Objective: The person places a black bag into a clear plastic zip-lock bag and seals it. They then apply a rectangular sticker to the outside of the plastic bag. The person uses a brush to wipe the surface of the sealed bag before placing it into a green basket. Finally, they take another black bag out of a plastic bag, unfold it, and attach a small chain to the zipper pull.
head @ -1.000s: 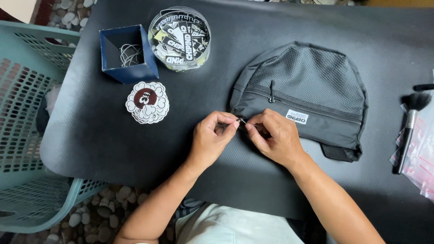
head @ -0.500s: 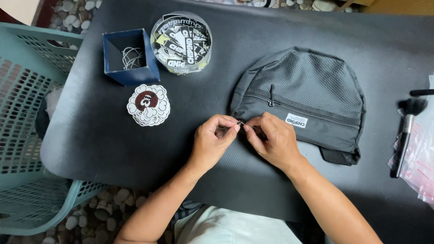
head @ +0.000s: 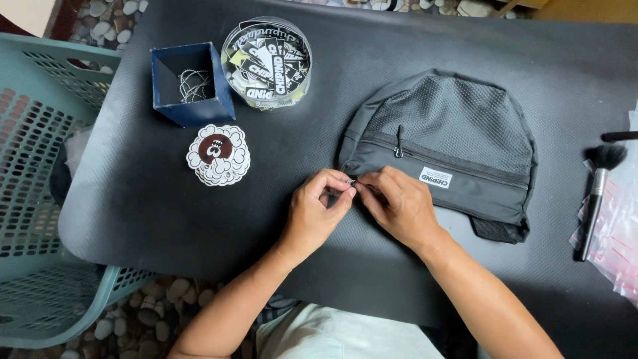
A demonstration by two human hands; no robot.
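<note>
A grey pouch [head: 452, 146] with a mesh top, a zip and a small white label lies on the black mat [head: 332, 86]. My left hand [head: 318, 209] and my right hand [head: 399, 206] meet at the pouch's lower left corner. Between their fingertips both pinch a tiny metal piece [head: 352, 181], too small to identify. The right hand rests partly on the pouch's front edge.
A blue open box [head: 189, 83] with thin chains stands at the back left, beside a round clear tub [head: 267, 63] of printed tags. A cloud-shaped sticker stack [head: 218, 154] lies in front. A teal basket [head: 40, 199] stands left; a makeup brush [head: 597, 193] and plastic bags [head: 621, 233] lie right.
Both hands stay pinched together at the pouch's corner with only small finger movement. The view has shifted slightly.
</note>
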